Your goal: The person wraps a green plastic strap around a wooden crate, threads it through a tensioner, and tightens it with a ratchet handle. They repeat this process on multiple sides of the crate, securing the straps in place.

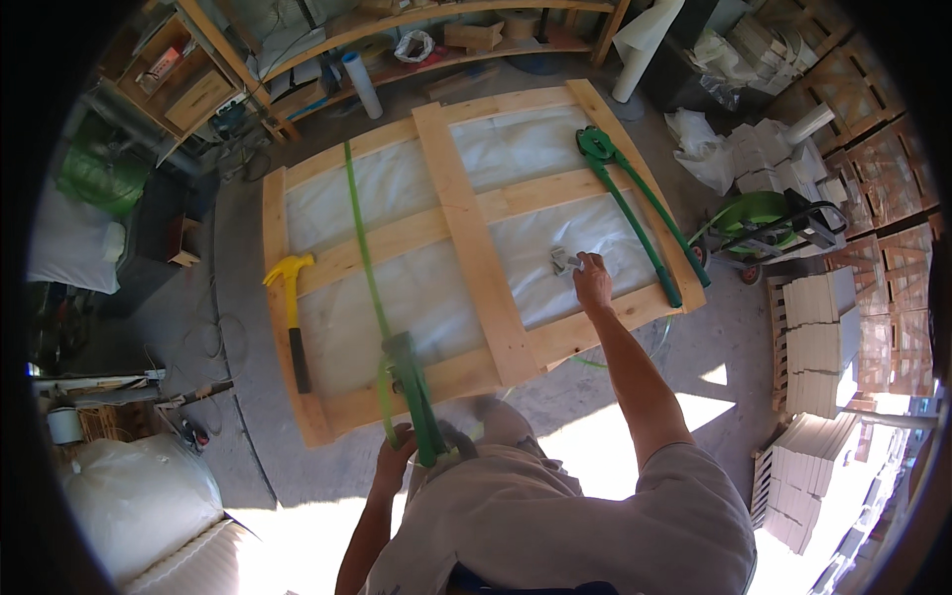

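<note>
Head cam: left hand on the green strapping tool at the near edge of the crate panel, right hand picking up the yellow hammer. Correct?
Not quite. In the head view the right hand reaches for small metal clips on the white sheet. The yellow hammer lies untouched at the panel's left edge. The left hand is on the green strapping tool at the crate panel's near edge, as stated.

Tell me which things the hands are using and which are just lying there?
In use:
- left hand gripping the green long-handled strapping tool
- green plastic strap running through it
- right hand at the small grey metal pieces
- wooden slatted frame over white sheeting

Lying about:
- yellow-headed hammer
- second green long-handled tool
- green strap reel cart
</note>
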`<state>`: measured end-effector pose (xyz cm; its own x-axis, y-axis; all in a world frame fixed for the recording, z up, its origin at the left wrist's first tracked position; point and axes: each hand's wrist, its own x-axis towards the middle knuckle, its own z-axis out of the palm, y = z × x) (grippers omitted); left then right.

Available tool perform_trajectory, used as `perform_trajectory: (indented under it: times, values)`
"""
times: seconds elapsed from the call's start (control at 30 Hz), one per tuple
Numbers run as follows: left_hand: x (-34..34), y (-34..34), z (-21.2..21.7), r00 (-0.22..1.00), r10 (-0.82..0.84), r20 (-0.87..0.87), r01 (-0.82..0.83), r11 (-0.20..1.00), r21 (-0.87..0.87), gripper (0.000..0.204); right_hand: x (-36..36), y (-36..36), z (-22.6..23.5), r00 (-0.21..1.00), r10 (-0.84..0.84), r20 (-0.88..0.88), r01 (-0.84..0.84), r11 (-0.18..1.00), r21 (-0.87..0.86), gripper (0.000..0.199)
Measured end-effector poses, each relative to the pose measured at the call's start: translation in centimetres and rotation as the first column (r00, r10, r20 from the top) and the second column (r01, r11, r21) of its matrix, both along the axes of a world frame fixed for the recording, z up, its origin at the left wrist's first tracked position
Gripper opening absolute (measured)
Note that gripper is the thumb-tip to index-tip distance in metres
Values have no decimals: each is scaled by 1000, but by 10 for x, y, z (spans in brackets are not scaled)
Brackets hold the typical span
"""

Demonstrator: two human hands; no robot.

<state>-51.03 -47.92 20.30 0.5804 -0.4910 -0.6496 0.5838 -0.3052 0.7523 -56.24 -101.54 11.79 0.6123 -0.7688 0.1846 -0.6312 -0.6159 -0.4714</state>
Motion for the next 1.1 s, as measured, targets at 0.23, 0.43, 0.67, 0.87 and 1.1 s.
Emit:
perform_trajectory:
  times: [0.23,0.43,0.67,0.87,1.1]
  values:
    - [6,54,28,992,-18,-127,20,1000,8,53,9,-16,-15,981,59,-184,-58,998,7,15]
    - [31,90,38,987,98,-131,-84,991,108,32,-1,-17,-14,994,-26,-107,28,999,18,15]
    - [109,92,0,963,258,83,-265,961,84,28,25,66,37,934,-105,343,-175,700,692,17]
    - [180,3,-41,984,116,134,-117,993,0,37,88,188,69,958,-33,285,-274,187,943,22]
    - [200,-63,-107,979,16,205,-14,1000,-12,35,174,257,48,967,187,175,-204,149,968,25]
